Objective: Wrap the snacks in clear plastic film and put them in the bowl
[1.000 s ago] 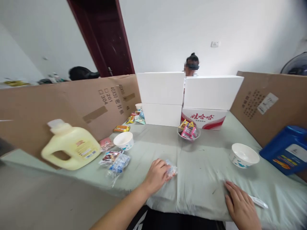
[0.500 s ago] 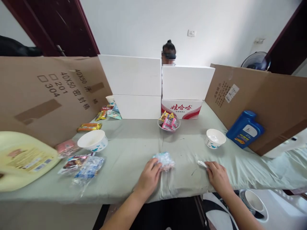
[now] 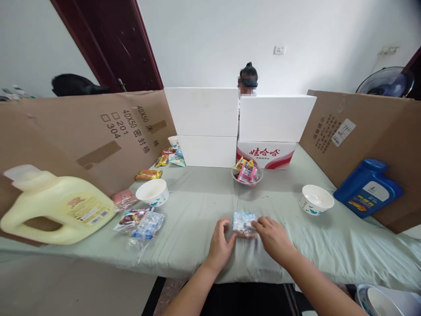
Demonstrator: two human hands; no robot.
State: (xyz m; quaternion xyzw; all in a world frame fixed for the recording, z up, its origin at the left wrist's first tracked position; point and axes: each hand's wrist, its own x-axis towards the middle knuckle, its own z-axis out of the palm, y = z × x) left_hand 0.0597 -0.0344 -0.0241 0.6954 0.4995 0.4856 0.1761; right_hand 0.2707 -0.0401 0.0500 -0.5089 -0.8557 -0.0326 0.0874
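A small blue-and-clear plastic packet, pinkish at its near edge, lies flat on the cloth in front of me. Beside its left edge is my left hand, thumb and forefinger curved apart with nothing held between them. My right hand pinches a small white stick-like piece and rests it over the packet's right side. Fingers hide most of that piece, so its kind is unclear.
Left stand a white bowl, wrapped snacks and a large yellowish jug. Ahead, a clear bowl of candies sits before white boxes. Another bowl and a blue bottle are right. A person sits behind the boxes.
My right hand has brought the white piece leftward onto the packet. My left hand has let go of the packet's corner and opened beside it. The head view has turned left.
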